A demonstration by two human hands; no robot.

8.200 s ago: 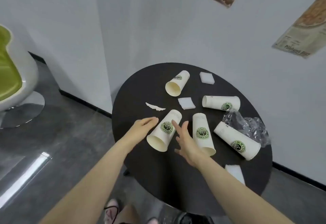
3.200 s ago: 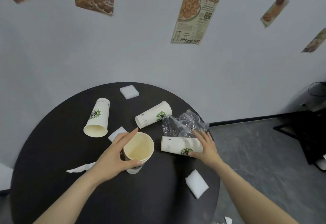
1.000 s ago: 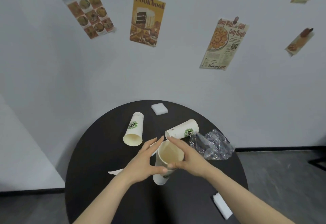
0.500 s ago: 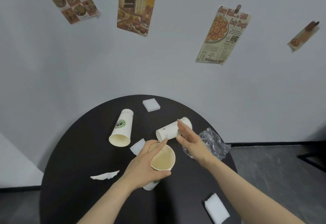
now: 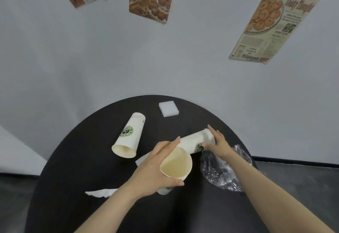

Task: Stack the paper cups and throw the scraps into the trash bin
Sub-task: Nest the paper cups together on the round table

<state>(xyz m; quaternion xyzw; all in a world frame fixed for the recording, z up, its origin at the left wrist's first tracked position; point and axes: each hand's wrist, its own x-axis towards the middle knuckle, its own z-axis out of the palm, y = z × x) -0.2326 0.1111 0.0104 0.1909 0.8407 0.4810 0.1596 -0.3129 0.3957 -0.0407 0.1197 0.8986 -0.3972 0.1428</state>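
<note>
My left hand (image 5: 152, 170) grips an upright stack of white paper cups (image 5: 176, 166) with green logos, its mouth facing up, near the middle of the round black table (image 5: 73, 159). Just behind the stack, my right hand (image 5: 218, 144) closes round the wide end of a cup lying on its side (image 5: 192, 140). Another cup (image 5: 129, 135) lies on its side at the left, mouth toward me. The scraps are a torn white paper strip (image 5: 101, 192), a white piece (image 5: 141, 160) partly hidden behind my left hand, a foam block (image 5: 168, 108) and crumpled clear plastic (image 5: 222, 168).
The table stands close to a pale wall with several food posters (image 5: 271, 20). Grey floor (image 5: 302, 181) shows to the right and left of the table. No trash bin is in view.
My right hand left the stack, reached back and took hold of the lying cup's wide end. My left hand keeps hold of the stack. The camera tilted down.
</note>
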